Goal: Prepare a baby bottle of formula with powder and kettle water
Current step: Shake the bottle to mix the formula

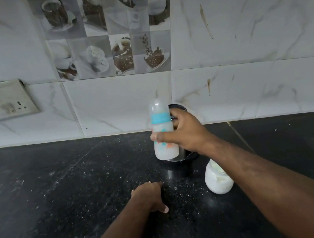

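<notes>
1. Head view, looking down on a dark speckled countertop [40, 202] that meets a tiled wall on the far side.
2. Right hand [183, 133]: wrapped around the middle of the baby bottle [163, 136], thumb across the near face, fingers behind it. The bottle is upright and looks lifted clear of the counter, though its base overlaps the vessel behind, so that cannot be confirmed.
3. Bottle condition: clear dome cap and blue collar fitted on top; contents are milky white and fill the body. Powder and water therefore appear to be already in and the top closed.
4. Left hand [151, 197]: empty, resting knuckles-up on the counter on the near side, fingers loosely curled, gripping nothing.
5. Metal kettle [177, 108] stands directly behind the bottle against the far wall (mostly hidden by hand and bottle; its fill level cannot be seen).
6. Powder jar [218, 179] sits near and to the right, lid off as far as can be told, white powder inside.
7. Pale specks lie scattered on the counter around the left hand.
8. Assessment: filling and capping seem done. Remaining, at most: shaking to mix, setting the bottle down, closing the jar.
</notes>
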Demonstrator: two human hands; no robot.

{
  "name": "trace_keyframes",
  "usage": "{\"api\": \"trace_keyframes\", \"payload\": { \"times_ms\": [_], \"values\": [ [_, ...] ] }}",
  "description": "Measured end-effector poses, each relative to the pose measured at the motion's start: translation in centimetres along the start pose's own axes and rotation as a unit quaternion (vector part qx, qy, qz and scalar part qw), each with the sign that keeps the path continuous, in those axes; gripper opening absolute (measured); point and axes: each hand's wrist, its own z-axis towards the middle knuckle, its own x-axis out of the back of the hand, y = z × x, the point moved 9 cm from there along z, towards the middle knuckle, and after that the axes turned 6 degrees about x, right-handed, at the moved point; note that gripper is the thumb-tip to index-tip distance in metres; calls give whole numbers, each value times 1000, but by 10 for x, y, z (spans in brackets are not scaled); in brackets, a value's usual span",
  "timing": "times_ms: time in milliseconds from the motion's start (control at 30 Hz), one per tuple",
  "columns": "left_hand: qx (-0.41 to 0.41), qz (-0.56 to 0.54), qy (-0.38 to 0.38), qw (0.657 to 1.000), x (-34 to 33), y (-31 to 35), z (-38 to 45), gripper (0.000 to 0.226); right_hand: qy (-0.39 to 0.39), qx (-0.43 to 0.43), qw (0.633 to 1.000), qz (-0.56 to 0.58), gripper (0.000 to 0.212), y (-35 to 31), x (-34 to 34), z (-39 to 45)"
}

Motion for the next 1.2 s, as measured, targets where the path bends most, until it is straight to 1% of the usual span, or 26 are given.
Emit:
{"api": "trace_keyframes", "payload": {
  "times_ms": [33, 100, 133, 233, 267, 333, 367, 433, 467, 500, 567, 600, 633, 667, 700, 733, 800, 833, 900, 933, 967, 1033, 1067, 1133, 1167, 1200],
  "values": [
    [1, 0, 0, 1000, 0, 0, 1, 90, 11, 9, 1000, 13, 64, 1, 1, 1],
    [1, 2, 1, 1000, 1, 0, 1, 90, 107, 32, 992, 65, 59, -4, 23, 7],
    [2, 3, 2, 1000, 1, 0, 1, 90, 126, 23, 989, 75, 58, -5, 28, 6],
    [4, 2, 3, 1000, 3, 0, -2, 87, 27, -13, 999, 22, 64, 3, 8, 4],
    [5, 0, 5, 1000, 5, 1, -2, 85, 34, -4, 999, 41, 63, 5, 7, 4],
    [3, -2, 5, 1000, 5, 2, -1, 81, 106, 13, 989, 99, 57, 2, 19, 4],
    [3, -3, 6, 1000, 5, 2, -1, 78, 107, 6, 989, 98, 56, 1, 18, 3],
    [2, 1, 6, 1000, 5, 1, -2, 77, 27, -29, 998, 47, 62, 7, 0, -2],
    [1, 3, 9, 1000, 5, 1, -2, 77, 8, -26, 999, 36, 64, 8, -3, -3],
    [-1, 4, 13, 1000, 5, 1, -1, 77, 35, -15, 998, 55, 62, 8, 2, -2],
    [-1, 9, 14, 1000, 5, 3, 1, 76, 131, 7, 984, 119, 53, 3, 25, 0],
    [0, 11, 14, 1000, 4, 3, 1, 78, 135, 0, 984, 118, 54, 3, 26, -1],
    [2, 15, 11, 1000, 4, 3, 1, 80, 100, -15, 991, 92, 59, 6, 19, -2],
    [2, 18, 9, 1000, 3, 4, 2, 82, 48, -35, 997, 52, 65, 11, 8, -5],
    [1, 21, 8, 1000, 3, 5, 3, 84, 21, -37, 998, 40, 68, 15, 1, -7],
    [0, 25, 8, 1000, 3, 7, 4, 84, 44, -29, 997, 60, 67, 16, 4, -6],
    [-1, 28, 5, 1000, 2, 10, 6, 82, 134, -5, 984, 116, 60, 13, 23, -4],
    [1, 29, 3, 1000, 1, 11, 6, 81, 142, -11, 983, 117, 58, 13, 25, -5],
    [2, 36, 2, 999, 2, 12, 5, 83, 66, -46, 995, 67, 64, 17, 10, -6],
    [1, 38, 4, 999, 2, 13, 6, 85, 44, -46, 997, 55, 66, 20, 5, -7],
    [1, 38, 5, 999, 2, 14, 6, 86, 64, -34, 995, 75, 65, 19, 9, -6],
    [3, 38, 3, 999, 2, 14, 7, 89, 136, -11, 981, 135, 57, 17, 26, -3],
    [5, 38, 1, 999, 1, 14, 7, 91, 132, -16, 982, 130, 54, 14, 25, -3],
    [6, 39, -2, 999, 1, 14, 6, 94, 46, -44, 997, 37, 61, 17, 9, -6],
    [7, 38, -1, 999, 1, 14, 6, 94, 31, -42, 998, 19, 63, 19, 6, -6],
    [7, 36, 0, 999, 2, 14, 7, 93, 59, -28, 997, 43, 62, 18, 11, -4]
  ]
}}
